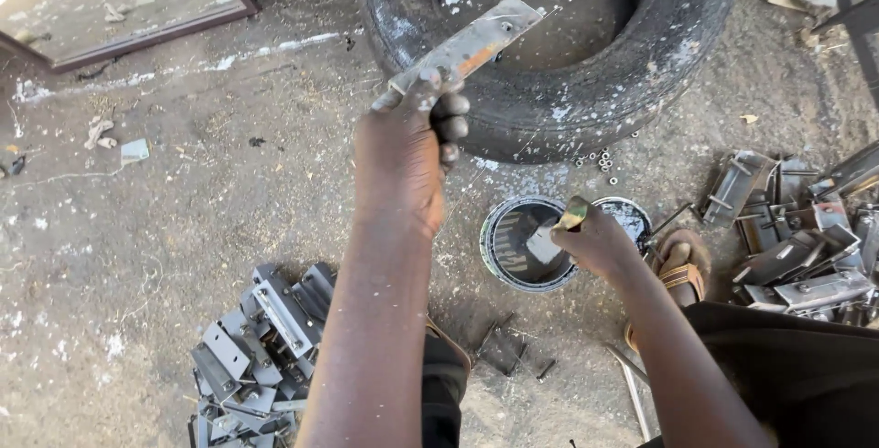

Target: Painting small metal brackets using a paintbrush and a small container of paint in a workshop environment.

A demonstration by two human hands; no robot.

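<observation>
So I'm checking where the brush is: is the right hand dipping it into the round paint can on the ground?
Yes, the right hand holds a brush down inside the round open paint can on the ground.

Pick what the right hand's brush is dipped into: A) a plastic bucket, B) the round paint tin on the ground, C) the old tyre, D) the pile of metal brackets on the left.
B: the right hand holds a brush with its bristles down inside the round paint tin, while the left hand holds a flat metal plate up in front of the tyre.
</observation>
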